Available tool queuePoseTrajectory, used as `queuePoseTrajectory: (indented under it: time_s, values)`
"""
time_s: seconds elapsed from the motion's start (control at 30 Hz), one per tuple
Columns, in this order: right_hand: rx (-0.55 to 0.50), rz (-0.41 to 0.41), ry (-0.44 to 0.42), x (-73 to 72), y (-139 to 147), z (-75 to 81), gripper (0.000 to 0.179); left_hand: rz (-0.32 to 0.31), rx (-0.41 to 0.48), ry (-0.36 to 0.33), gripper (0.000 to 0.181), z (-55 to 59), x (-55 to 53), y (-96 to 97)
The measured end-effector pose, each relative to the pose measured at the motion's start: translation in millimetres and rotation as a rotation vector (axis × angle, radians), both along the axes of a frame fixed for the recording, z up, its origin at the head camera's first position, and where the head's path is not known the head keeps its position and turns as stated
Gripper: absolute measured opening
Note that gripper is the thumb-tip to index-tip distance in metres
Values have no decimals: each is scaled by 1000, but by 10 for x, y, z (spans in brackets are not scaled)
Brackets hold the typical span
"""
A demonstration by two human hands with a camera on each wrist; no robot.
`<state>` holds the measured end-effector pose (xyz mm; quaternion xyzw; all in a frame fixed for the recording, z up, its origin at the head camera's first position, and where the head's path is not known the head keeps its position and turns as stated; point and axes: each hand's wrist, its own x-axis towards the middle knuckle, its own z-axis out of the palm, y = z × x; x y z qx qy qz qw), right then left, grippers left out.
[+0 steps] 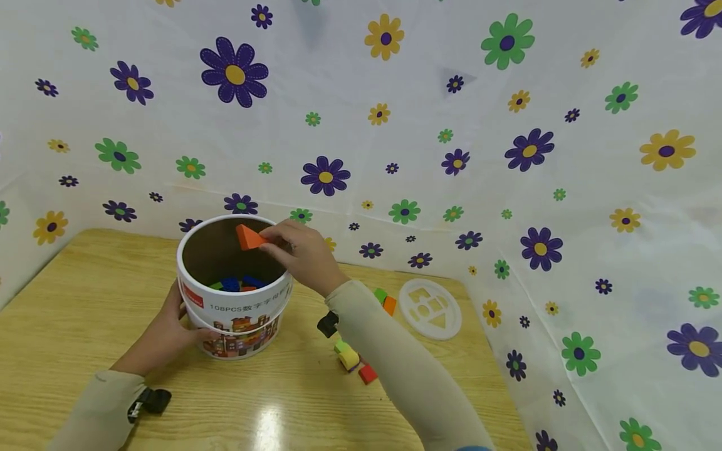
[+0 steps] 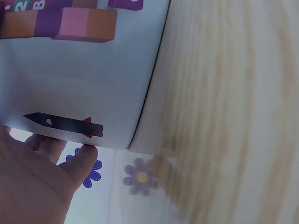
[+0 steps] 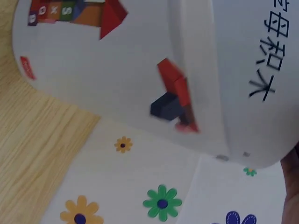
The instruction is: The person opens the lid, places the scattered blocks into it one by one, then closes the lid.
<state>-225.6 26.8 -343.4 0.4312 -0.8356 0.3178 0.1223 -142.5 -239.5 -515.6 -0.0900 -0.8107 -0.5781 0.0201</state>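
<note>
Right now I have one relation to read from here: the orange wedge block against the mouth of the white bucket. My right hand pinches the wedge between thumb and fingers by its narrow end, so its longer axis runs roughly sideways, the broad end leaning left across the opening. That hand comes in over the bucket's right side, and it is clearly the nearer one to the wedge; whether the block sits above the rim or slightly below it, I can't tell. My left hand grips the bucket's left wall lower down, thumb around the front. The bucket stands upright near the far edge of the table, left of its middle, with several blocks at the bottom. Towards the table's right edge, partly behind my right sleeve, lie a yellow block and a red block; a white lid with cut-outs lies by the far right corner.
</note>
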Motion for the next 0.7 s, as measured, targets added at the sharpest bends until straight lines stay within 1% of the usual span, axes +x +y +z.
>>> queuePoseTrajectory:
  time_s: [0.13,0.2,0.3,0.33,0.47,0.6,0.7]
  values:
    - [60,53,-55,2,-172,42,22,-4,1,5,133,-10,-7,-4]
    - [87,76,-64,9,-258,59,22,-5,0,4,133,-17,-11,-7]
    - [122,89,-83,32,-362,74,22,-2,0,-2,133,-33,-2,-11]
    - [132,89,-93,43,-389,78,22,0,0,0,132,-41,5,-13]
    - [116,64,-151,69,-438,56,22,6,7,8,131,-46,29,-21]
    - [87,18,-223,61,-420,21,21,-3,19,19,129,-44,15,-14]
    - [101,-11,-262,56,-410,10,21,-9,27,21,130,-59,1,-4]
